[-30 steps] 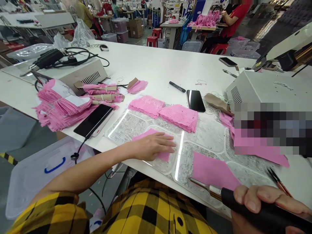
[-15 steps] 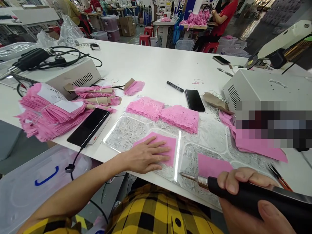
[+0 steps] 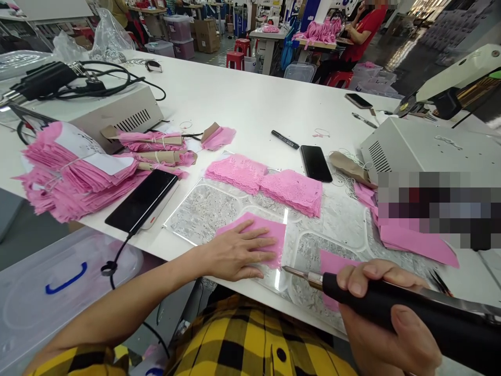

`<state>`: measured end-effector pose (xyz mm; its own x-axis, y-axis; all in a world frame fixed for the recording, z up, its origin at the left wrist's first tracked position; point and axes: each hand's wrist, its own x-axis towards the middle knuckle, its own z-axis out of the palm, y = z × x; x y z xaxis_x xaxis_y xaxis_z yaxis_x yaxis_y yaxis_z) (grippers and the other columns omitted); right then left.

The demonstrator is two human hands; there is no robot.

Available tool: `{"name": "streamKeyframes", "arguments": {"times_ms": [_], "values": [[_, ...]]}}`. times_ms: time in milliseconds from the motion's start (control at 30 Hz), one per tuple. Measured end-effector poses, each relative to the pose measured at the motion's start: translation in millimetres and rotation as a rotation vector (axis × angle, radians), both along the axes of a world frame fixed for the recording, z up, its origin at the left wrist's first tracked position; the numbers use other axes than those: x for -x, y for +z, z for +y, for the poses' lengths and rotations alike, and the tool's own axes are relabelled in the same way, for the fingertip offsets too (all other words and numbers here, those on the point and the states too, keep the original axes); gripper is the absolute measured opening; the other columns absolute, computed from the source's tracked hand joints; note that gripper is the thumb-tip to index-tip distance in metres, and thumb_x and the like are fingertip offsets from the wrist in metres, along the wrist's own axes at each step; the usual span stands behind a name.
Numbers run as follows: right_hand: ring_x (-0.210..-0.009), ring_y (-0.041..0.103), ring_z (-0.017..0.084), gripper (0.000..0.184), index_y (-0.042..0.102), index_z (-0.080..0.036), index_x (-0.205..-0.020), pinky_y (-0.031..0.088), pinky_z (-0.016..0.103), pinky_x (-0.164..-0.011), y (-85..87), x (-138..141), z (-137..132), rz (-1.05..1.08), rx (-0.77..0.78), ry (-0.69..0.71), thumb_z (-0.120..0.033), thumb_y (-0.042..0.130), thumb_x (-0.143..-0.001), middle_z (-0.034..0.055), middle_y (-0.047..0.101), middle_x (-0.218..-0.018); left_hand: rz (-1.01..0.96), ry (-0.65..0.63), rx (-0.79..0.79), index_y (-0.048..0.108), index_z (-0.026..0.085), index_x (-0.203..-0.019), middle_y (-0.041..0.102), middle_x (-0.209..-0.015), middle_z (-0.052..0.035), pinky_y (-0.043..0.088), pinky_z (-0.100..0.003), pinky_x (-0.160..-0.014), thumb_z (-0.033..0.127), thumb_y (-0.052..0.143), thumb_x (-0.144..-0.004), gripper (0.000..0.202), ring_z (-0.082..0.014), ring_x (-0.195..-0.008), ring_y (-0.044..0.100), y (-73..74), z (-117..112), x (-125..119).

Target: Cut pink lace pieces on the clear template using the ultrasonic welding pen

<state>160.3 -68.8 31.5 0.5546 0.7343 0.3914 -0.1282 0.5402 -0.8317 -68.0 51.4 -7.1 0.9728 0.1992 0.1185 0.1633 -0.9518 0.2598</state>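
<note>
My left hand (image 3: 235, 253) lies flat with fingers spread on a pink fabric piece (image 3: 277, 235), over a clear patterned plate (image 3: 340, 222). My right hand (image 3: 376, 342) grips a thick black handheld tool (image 3: 450, 326) with a pointed metal tip. That tip points left, close to the near right corner of the fabric; whether it touches is unclear. Another pink fabric piece (image 3: 331, 261) sits beneath the tool, partly hidden by it and the right hand. Two stacks of pink lace, one left (image 3: 237, 171) and one right (image 3: 291, 190), rest behind my left hand.
Tied pink bundles (image 3: 78, 172) and a cabled phone (image 3: 143, 201) occupy the left side. Behind the lace are a second phone (image 3: 316, 163) and a marker (image 3: 285, 139). Grey machine boxes stand left (image 3: 125, 112) and right (image 3: 434, 146). A person in red (image 3: 360, 34) sits farther back.
My right hand has brought the tool leftward, so its tip is now nearer the fabric under my left hand. The left hand stays on that piece. The view has shifted slightly.
</note>
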Motion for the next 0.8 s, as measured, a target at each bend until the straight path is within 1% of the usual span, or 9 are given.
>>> {"name": "streamKeyframes", "arguments": {"times_ms": [167,367,500,700,800], "values": [[-0.051,0.052,0.01,0.017,0.059,-0.018,-0.083,0.047,0.032,-0.048,-0.7,0.9,1.4,0.0,0.014,0.045,-0.029,0.063,-0.072,-0.0007,0.056,-0.079,-0.001,-0.002,-0.01,0.052,0.024,-0.139,0.04,-0.153,-0.0035,0.006,-0.05,-0.123,0.051,0.039,-0.101,0.048,-0.0247,-0.147,0.027,-0.5,-0.2,-0.6],[-0.052,0.052,0.01,0.017,0.059,-0.018,-0.085,0.047,0.031,-0.047,-1.9,3.7,3.4,-0.006,0.01,0.034,-0.027,0.061,-0.072,-0.0005,0.056,-0.079,-0.009,-0.001,-0.011,0.053,0.024,-0.138,0.041,-0.152,-0.0041,0.007,-0.051,-0.123,0.051,0.039,-0.101,0.048,-0.0252,-0.146,0.028,-1.8,-0.9,-0.6],[-0.052,0.052,0.01,0.014,0.059,-0.018,-0.084,0.047,0.031,-0.047,-0.4,5.3,5.1,-0.024,0.006,0.026,-0.026,0.06,-0.072,-0.0009,0.056,-0.078,-0.008,-0.002,-0.008,0.052,0.024,-0.138,0.041,-0.152,-0.0042,0.007,-0.051,-0.123,0.051,0.041,-0.1,0.048,-0.0253,-0.146,0.028,-1.0,-0.8,-0.7],[-0.052,0.052,0.01,0.01,0.055,-0.02,-0.08,0.048,0.03,-0.049,3.1,7.1,5.3,-0.054,0.029,0.036,-0.025,0.061,-0.074,-0.0017,0.054,-0.077,-0.016,-0.006,0.001,0.053,0.023,-0.137,0.042,-0.152,-0.0054,0.008,-0.051,-0.123,0.051,0.042,-0.1,0.048,-0.0256,-0.147,0.028,-1.9,-0.6,-0.3],[-0.052,0.052,0.01,0.01,0.056,-0.019,-0.081,0.047,0.03,-0.049,3.0,6.8,5.3,-0.046,0.03,0.03,-0.025,0.061,-0.074,-0.0014,0.054,-0.076,-0.025,-0.008,0.01,0.054,0.022,-0.137,0.043,-0.152,-0.0061,0.008,-0.051,-0.123,0.052,0.042,-0.1,0.049,-0.0265,-0.146,0.028,-1.9,-1.2,-1.1]]}}
